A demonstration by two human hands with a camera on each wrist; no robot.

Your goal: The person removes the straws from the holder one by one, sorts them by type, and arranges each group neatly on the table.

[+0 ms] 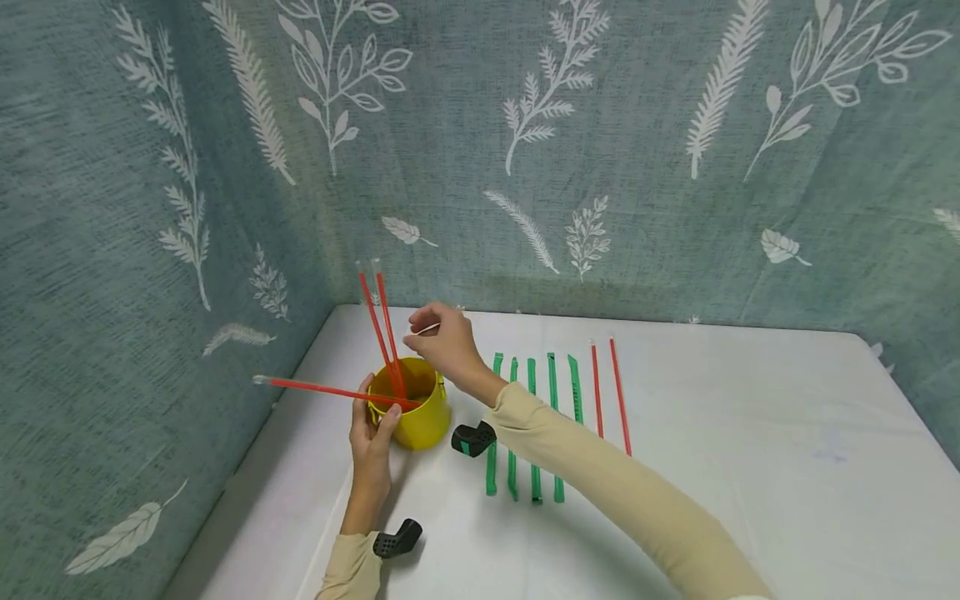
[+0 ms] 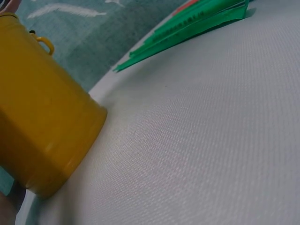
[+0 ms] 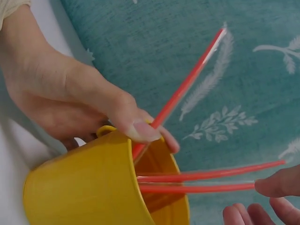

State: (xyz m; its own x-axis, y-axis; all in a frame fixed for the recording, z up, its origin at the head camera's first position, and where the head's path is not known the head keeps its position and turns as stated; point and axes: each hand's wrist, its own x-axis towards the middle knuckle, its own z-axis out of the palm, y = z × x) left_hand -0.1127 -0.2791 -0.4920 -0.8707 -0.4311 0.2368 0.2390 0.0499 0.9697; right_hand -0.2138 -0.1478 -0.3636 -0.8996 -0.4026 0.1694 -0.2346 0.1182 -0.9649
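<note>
While the left hand grips one yellow bucket by its side and rim, the right hand hangs just above and beside the bucket's opening, its fingers loosely bent and a narrow gap between them and the thumb. Three red straws, each with a clear end, stand in the bucket: two straws lean close together, and a third straw slants out low across the rim, just by the left thumb (whether the thumb pins it, I cannot tell). Two small loop handles sit on the bucket, one on either side.

To the right of the bucket, on the white table, five green strips lie side by side in a row, near one another but apart; lettering shows on at least one in the left wrist view. Beyond them lie two more red straws, partly hidden by the right sleeve, which makes five red straws in all. Two black wrist devices show, one at each wrist. Behind the table hangs a grey-green cloth with white leaf patterns.
</note>
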